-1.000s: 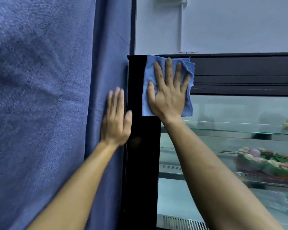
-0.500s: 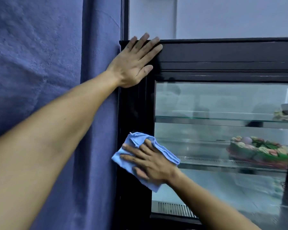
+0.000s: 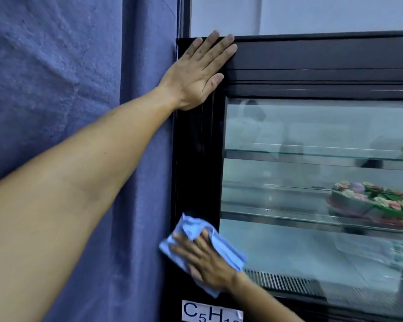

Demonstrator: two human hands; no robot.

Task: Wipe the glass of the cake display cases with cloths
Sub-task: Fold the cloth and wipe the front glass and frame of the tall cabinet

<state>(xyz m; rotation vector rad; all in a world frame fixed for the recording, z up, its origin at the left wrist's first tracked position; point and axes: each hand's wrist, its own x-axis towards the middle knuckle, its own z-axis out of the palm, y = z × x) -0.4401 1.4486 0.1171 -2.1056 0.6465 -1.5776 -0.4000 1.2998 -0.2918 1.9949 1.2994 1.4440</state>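
A black-framed cake display case (image 3: 196,159) fills the right half of the head view, its glass front (image 3: 312,126) showing shelves inside. My left hand (image 3: 200,73) lies flat with straight fingers on the case's top left corner. Low on the black left post, my right hand (image 3: 203,259) presses a crumpled light blue cloth (image 3: 221,242) against the frame, fingers spread over it. Part of the cloth is hidden under that hand.
A blue curtain (image 3: 68,89) hangs directly left of the case. A decorated green cake (image 3: 377,198) sits on a middle shelf behind the glass. A white label (image 3: 209,311) with letters is stuck on the frame below the cloth. A pale wall rises above the case.
My right hand has carried the cloth from the top left corner down the left post, lower still than half a second ago. My left hand moved from the curtain up onto the top corner.
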